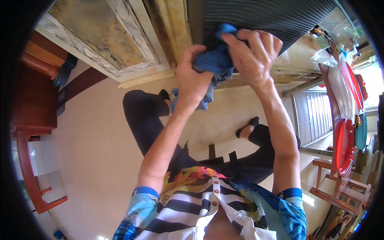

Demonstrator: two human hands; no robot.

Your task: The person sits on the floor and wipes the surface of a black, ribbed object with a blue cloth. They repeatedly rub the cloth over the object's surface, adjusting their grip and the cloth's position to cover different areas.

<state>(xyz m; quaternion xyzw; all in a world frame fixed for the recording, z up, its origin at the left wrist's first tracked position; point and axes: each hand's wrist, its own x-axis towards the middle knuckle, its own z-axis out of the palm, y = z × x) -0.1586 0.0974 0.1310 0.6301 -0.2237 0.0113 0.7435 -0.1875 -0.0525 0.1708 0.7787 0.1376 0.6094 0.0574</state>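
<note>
A bunched blue cloth (217,60), perhaps a garment, is held up between my two hands. My left hand (192,79) grips the bundle from its left side, thumb and fingers around it. At the bundle's upper right, my right hand (255,57) pinches a raised fold between thumb and fingers and looks slightly blurred. Lighter grey-blue folds hang below the bundle, partly behind my left wrist. Just beyond the hands is a dark ribbed surface (267,18).
A marble-patterned panel (99,33) stands at upper left. Reddish wooden furniture (34,102) lies at far left. On the right, a table carries a red tray (344,147), near a wooden stool (339,186). My dark-trousered legs (141,117) spread over the pale tiled floor (96,144).
</note>
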